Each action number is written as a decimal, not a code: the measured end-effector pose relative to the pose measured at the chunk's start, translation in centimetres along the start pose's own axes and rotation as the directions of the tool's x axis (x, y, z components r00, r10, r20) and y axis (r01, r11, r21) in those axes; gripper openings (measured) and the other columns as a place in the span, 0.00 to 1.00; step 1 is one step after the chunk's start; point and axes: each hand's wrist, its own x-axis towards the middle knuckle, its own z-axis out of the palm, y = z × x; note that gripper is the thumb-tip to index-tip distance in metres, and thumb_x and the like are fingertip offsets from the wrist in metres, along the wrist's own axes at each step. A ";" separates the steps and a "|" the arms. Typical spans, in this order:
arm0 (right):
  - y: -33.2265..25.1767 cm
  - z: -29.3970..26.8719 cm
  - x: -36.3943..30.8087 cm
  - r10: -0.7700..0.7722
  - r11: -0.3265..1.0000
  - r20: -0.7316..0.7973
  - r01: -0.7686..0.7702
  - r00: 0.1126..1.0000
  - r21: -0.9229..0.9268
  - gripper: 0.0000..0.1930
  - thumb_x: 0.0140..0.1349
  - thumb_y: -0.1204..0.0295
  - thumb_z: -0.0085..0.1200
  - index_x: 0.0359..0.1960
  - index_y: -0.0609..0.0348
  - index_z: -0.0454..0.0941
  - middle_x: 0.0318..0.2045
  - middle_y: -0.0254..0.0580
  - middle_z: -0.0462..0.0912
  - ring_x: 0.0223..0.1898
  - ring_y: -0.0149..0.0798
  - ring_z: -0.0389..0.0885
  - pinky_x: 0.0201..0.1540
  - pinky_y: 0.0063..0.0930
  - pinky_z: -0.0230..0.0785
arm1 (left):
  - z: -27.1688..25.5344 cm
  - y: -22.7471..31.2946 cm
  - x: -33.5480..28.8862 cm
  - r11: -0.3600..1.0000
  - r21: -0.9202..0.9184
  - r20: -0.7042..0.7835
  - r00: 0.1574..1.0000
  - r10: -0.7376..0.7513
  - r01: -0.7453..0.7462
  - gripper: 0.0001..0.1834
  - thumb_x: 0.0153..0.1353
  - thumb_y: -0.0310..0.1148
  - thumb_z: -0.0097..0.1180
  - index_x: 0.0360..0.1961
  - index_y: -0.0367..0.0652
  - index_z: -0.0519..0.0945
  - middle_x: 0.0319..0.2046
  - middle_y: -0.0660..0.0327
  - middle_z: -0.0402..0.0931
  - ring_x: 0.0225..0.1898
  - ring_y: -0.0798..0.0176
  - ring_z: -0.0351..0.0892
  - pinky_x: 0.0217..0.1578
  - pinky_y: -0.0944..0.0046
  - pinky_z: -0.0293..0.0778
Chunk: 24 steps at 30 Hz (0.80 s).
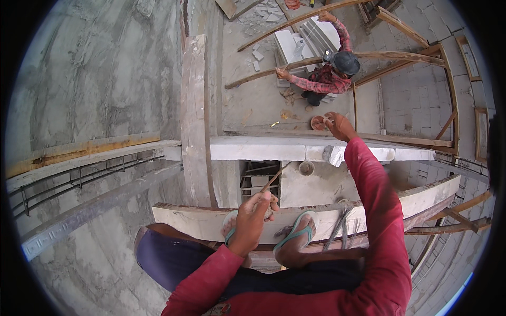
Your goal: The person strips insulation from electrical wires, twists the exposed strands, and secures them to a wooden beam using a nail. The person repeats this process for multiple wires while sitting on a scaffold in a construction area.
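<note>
My left hand (256, 211) is closed around a thin wooden stick (276, 178) that slants up toward the white block wall top (258, 149). My right hand (337, 126) reaches out beyond that wall, arm in a red sleeve, fingers bunched beside a small orange round bowl (318, 123). Whether the fingers hold the bowl or it lies on the floor below, I cannot tell. A chipped grey-white block piece (333, 155) sits on the wall under my forearm. My feet in teal flip-flops (298, 231) rest on a pale plank (200, 220).
Below, another person (332, 73) in a red checked shirt and dark cap crouches by stacked white blocks (289, 45). Bent wooden poles (295, 63) cross the floor. A small round cup (306, 168) hangs under the wall. Rebar (79, 176) and a concrete wall lie left.
</note>
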 end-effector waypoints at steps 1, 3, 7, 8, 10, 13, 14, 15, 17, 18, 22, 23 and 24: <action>0.2 0.1 0.2 -0.008 1.000 0.008 0.008 1.000 -0.027 0.21 0.74 0.62 0.56 0.61 0.65 0.79 0.52 0.64 0.88 0.50 0.58 0.90 0.53 0.45 0.80 | 0.0 0.0 0.0 1.000 -0.003 -0.003 1.000 -0.010 0.010 0.25 0.81 0.55 0.50 0.45 0.41 0.83 0.36 0.64 0.80 0.37 0.70 0.75 0.41 0.65 0.72; 0.8 0.2 0.5 -0.024 0.998 0.005 0.024 1.000 -0.064 0.21 0.76 0.64 0.56 0.63 0.64 0.78 0.54 0.65 0.87 0.50 0.56 0.91 0.52 0.43 0.81 | 0.1 -0.2 0.0 1.000 -0.001 0.001 1.000 -0.025 0.025 0.25 0.81 0.55 0.50 0.45 0.42 0.83 0.36 0.64 0.80 0.37 0.70 0.75 0.41 0.66 0.72; 1.4 0.6 1.1 -0.039 0.997 -0.025 0.037 0.999 -0.071 0.20 0.75 0.66 0.56 0.63 0.64 0.78 0.52 0.64 0.88 0.49 0.55 0.91 0.51 0.42 0.81 | 0.0 -0.5 0.2 1.000 0.002 -0.008 1.000 -0.029 0.029 0.25 0.81 0.54 0.50 0.45 0.41 0.83 0.36 0.64 0.80 0.37 0.70 0.75 0.41 0.66 0.72; 1.3 0.6 1.1 -0.009 0.998 -0.030 0.007 0.999 -0.064 0.20 0.75 0.67 0.56 0.63 0.64 0.78 0.52 0.64 0.88 0.49 0.55 0.91 0.51 0.42 0.81 | 0.0 -0.5 0.3 1.000 -0.001 -0.009 0.999 -0.030 0.030 0.25 0.81 0.54 0.50 0.45 0.41 0.83 0.36 0.64 0.80 0.37 0.70 0.75 0.41 0.66 0.72; 1.0 0.4 1.2 -0.050 0.997 -0.041 0.047 0.998 -0.060 0.19 0.75 0.67 0.55 0.62 0.64 0.78 0.52 0.64 0.88 0.49 0.55 0.91 0.51 0.41 0.81 | 0.0 -0.5 0.4 0.999 -0.012 -0.006 0.999 -0.036 0.036 0.25 0.81 0.54 0.50 0.45 0.41 0.83 0.36 0.64 0.80 0.36 0.70 0.75 0.41 0.66 0.72; 0.0 -0.3 1.2 -0.026 0.999 -0.019 0.026 0.999 0.040 0.22 0.74 0.62 0.56 0.61 0.65 0.80 0.49 0.63 0.89 0.49 0.57 0.91 0.52 0.45 0.80 | 0.1 -0.6 0.3 0.999 -0.027 0.004 0.999 -0.043 0.043 0.24 0.81 0.53 0.50 0.45 0.41 0.83 0.36 0.65 0.80 0.36 0.70 0.75 0.41 0.66 0.72; -0.3 -0.5 1.2 -0.009 0.994 -0.010 0.010 1.000 0.105 0.23 0.73 0.60 0.57 0.60 0.66 0.81 0.48 0.62 0.89 0.49 0.58 0.90 0.53 0.47 0.79 | 0.1 -0.6 0.3 0.999 -0.025 0.008 0.999 -0.038 0.038 0.24 0.81 0.54 0.51 0.45 0.41 0.83 0.36 0.65 0.80 0.36 0.70 0.74 0.41 0.66 0.72; -0.6 -0.7 1.2 -0.005 0.997 -0.022 0.006 1.000 0.083 0.22 0.73 0.60 0.57 0.60 0.65 0.82 0.48 0.62 0.89 0.49 0.57 0.90 0.53 0.46 0.79 | 0.1 -0.6 0.3 0.999 -0.024 0.011 0.999 -0.034 0.034 0.24 0.81 0.54 0.51 0.46 0.41 0.83 0.36 0.65 0.80 0.36 0.71 0.74 0.41 0.66 0.72; -1.2 -1.0 1.5 0.004 0.997 -0.064 0.000 0.998 0.073 0.21 0.73 0.61 0.57 0.59 0.63 0.82 0.49 0.60 0.90 0.49 0.55 0.91 0.53 0.44 0.80 | 0.1 -0.8 0.3 0.998 -0.050 0.020 0.999 -0.043 0.044 0.24 0.81 0.53 0.51 0.45 0.41 0.83 0.36 0.65 0.80 0.36 0.71 0.74 0.41 0.67 0.72; -1.3 -1.1 1.6 -0.007 0.997 -0.089 0.013 0.996 0.071 0.21 0.73 0.61 0.57 0.59 0.63 0.83 0.49 0.60 0.90 0.49 0.55 0.91 0.53 0.44 0.80 | 0.1 -0.9 0.4 0.997 -0.063 0.024 0.999 -0.045 0.046 0.24 0.81 0.53 0.52 0.45 0.41 0.83 0.36 0.64 0.79 0.36 0.71 0.74 0.41 0.67 0.72; -1.1 -1.6 2.2 -0.025 0.998 -0.148 0.033 0.989 0.056 0.21 0.73 0.60 0.57 0.59 0.63 0.83 0.51 0.59 0.90 0.50 0.56 0.91 0.54 0.43 0.79 | 0.2 -1.7 0.6 0.994 -0.102 0.041 0.999 -0.025 0.029 0.23 0.81 0.52 0.52 0.46 0.40 0.83 0.36 0.65 0.79 0.38 0.71 0.75 0.41 0.68 0.73; -0.9 -1.7 2.4 0.005 0.998 -0.146 0.005 0.989 0.066 0.21 0.74 0.60 0.57 0.59 0.63 0.83 0.51 0.59 0.89 0.50 0.56 0.91 0.54 0.42 0.79 | 0.2 -1.9 0.6 0.994 -0.103 0.040 0.999 -0.025 0.029 0.23 0.81 0.52 0.52 0.46 0.40 0.83 0.36 0.65 0.79 0.38 0.72 0.75 0.40 0.68 0.73; -0.6 -2.0 2.6 -0.036 0.997 -0.169 0.047 0.985 0.066 0.21 0.74 0.60 0.57 0.58 0.63 0.83 0.52 0.59 0.89 0.52 0.56 0.90 0.56 0.43 0.79 | 0.2 -2.1 0.6 0.994 -0.102 0.030 0.999 -0.022 0.025 0.23 0.81 0.52 0.52 0.46 0.40 0.83 0.37 0.65 0.80 0.38 0.72 0.75 0.40 0.68 0.73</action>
